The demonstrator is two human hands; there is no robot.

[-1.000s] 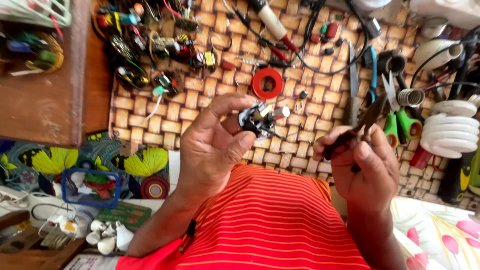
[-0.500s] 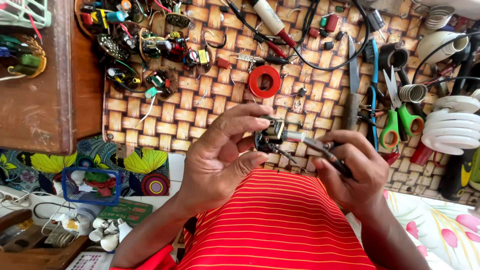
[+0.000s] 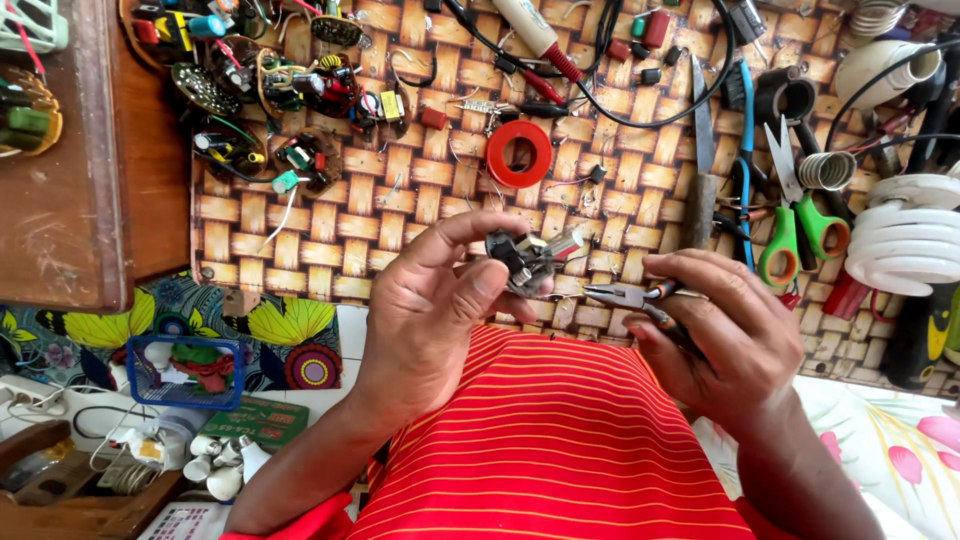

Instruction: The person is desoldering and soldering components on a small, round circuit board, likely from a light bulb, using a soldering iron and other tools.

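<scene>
Pliers (image 3: 625, 295) have drawn back from the component (image 3: 527, 260); green box (image 3: 252, 422) below-left.

Bare woven mat (image 3: 330, 235) beyond left hand (image 3: 435, 310): open lane. Red tape ring (image 3: 519, 154) just past fingertips, loose parts around it. Circuit-board clutter (image 3: 270, 95) farther out, to its left. Beyond right hand (image 3: 715, 330): green-handled scissors (image 3: 795, 225), knife (image 3: 700, 170) and white spiral lamp (image 3: 905, 235) close together, passage blocked. Narrow gap between hands.

Mat: red tape roll (image 3: 519, 154) lying mid-weave.
Right side: green-handled scissors (image 3: 790, 225) resting beside white spiral bulb (image 3: 908, 245).
Floor: blue basket (image 3: 186, 368) sitting.
</scene>
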